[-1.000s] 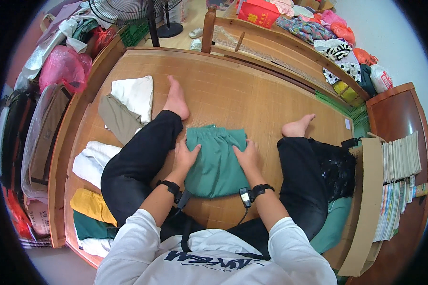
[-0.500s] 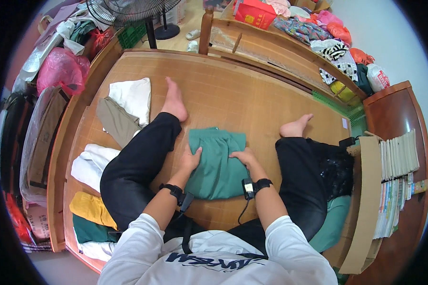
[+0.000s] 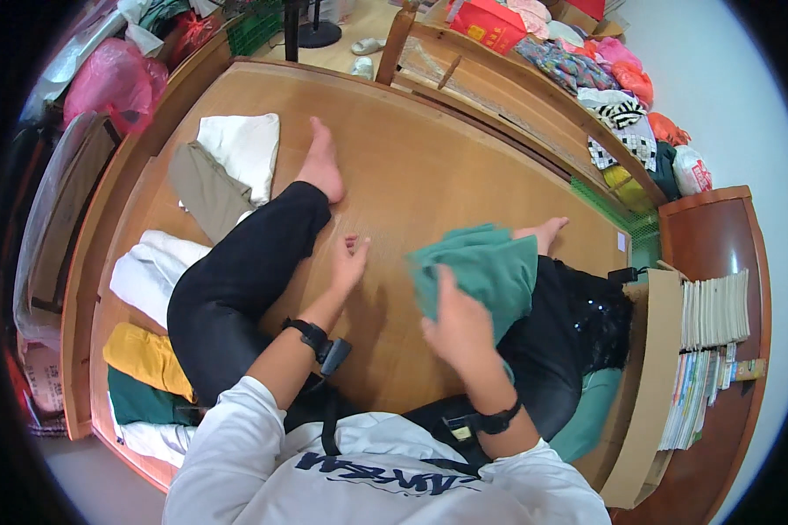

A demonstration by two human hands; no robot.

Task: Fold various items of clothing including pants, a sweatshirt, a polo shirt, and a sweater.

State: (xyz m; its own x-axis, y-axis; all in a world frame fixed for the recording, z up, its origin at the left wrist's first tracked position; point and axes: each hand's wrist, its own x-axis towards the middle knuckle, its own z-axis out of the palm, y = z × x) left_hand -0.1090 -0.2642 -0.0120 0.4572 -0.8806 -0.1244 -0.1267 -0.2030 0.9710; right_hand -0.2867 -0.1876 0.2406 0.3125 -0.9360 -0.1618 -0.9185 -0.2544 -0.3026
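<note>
A green folded garment, seemingly shorts, hangs from my right hand, lifted off the wooden board above my right leg. My right thumb presses on its near left edge; the fingers are hidden behind or under the cloth. My left hand is empty over the board, its fingers loosely curled and apart. Left of my left leg lie a white garment, an olive-brown garment, a white bundle, a yellow garment and a dark green one.
My legs in black trousers spread over the wooden board. Beside my right leg are black sequined cloth and another green cloth. A cardboard box and stacked books stand at the right. A wooden rail runs behind.
The green shorts have been raised from the board and carried right by my right hand. My left hand has let go of them. The view has shifted slightly.
</note>
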